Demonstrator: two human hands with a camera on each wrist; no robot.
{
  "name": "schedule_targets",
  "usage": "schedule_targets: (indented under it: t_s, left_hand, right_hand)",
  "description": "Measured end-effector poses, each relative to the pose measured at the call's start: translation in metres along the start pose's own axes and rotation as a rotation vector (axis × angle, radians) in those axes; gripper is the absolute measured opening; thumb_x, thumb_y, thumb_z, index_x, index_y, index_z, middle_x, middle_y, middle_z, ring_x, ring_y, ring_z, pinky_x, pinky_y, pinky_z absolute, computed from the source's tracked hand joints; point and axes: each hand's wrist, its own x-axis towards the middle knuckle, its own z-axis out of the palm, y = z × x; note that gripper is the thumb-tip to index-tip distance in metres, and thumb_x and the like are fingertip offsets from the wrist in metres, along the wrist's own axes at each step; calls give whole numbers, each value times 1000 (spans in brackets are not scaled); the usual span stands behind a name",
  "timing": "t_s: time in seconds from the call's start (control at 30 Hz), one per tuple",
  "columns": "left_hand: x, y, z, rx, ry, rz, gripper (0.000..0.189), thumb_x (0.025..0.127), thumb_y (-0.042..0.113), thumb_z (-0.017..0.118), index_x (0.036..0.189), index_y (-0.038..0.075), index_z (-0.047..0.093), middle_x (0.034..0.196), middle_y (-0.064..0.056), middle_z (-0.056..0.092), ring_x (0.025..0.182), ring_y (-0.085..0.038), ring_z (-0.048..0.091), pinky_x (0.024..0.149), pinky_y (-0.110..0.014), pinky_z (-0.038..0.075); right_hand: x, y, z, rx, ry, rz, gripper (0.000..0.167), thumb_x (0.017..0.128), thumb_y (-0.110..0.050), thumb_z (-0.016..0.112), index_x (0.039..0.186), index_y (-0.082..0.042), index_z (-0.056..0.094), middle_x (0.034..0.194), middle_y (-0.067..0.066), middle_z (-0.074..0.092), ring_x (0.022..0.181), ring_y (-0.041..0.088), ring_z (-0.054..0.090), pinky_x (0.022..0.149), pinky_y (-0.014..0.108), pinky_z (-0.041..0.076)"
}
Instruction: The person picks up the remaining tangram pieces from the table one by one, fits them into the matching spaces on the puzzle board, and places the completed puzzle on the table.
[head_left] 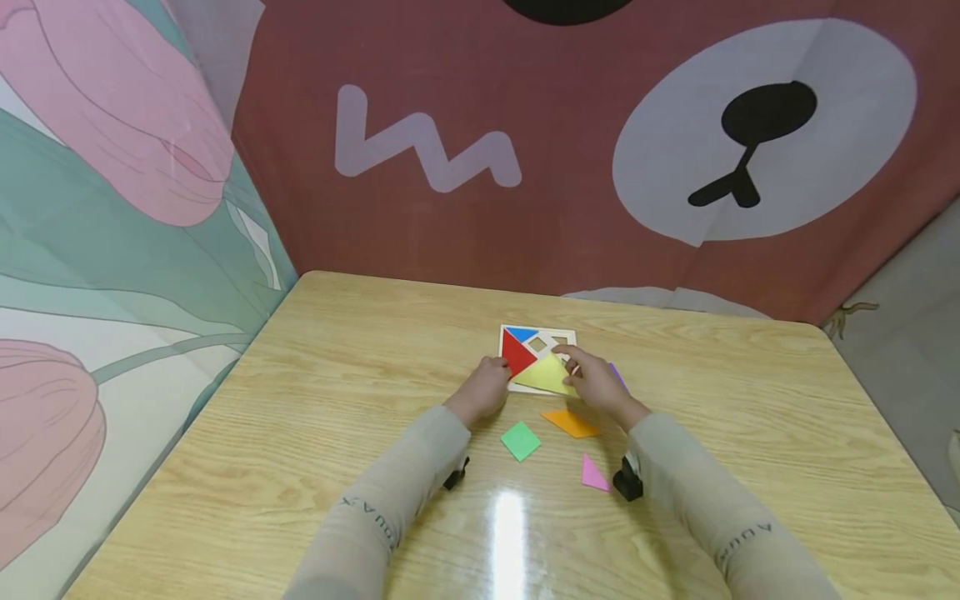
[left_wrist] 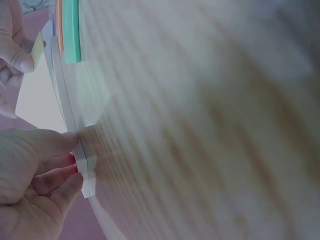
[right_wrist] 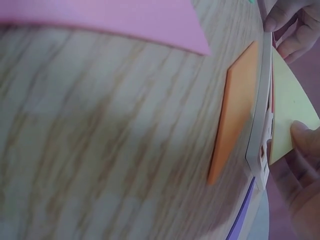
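A white tangram board lies on the table with a red triangle and a blue triangle set in it. My left hand pinches the board's near left corner between thumb and fingers, seen close up in the left wrist view. Over the board's near part, my right hand holds a yellow triangle by its right side. In the right wrist view that yellow triangle stands tilted above the board. Square and triangular recesses show at the board's right.
Nearer me lie an orange parallelogram, a green square and a pink triangle. A purple piece is partly hidden behind the right hand. A printed cloth hangs behind the wooden table.
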Motion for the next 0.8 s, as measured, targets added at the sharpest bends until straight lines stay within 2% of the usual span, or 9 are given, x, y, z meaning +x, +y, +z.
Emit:
schedule_targets:
  t_s: [0.33,0.57,0.8]
  left_hand:
    - [1,1,-2,-16,-28,-7,23,82,2,45,99,-1,60,107,-12,53,98,-23,49,87,-27,36]
    - [2,0,-1,-10,-25,8,22,82,1,44,95,1,62,102,-11,56,92,-23,51,84,-28,38]
    - [3,-1,0,-29,-43,-17,25,82,2,46,101,2,61,106,-9,55,93,-22,50,84,-28,38]
  right_hand:
    - [5,1,2,-13,-6,-17,48,76,9,56,121,-5,45,80,9,51,62,19,47,51,26,40]
    - [6,2,2,-39,-8,-35,47,75,8,58,120,-4,47,81,10,53,63,19,50,54,26,42]
    - [7,1,1,-51,-25,6,48,77,4,59,121,-8,47,87,11,55,68,20,51,48,26,41]
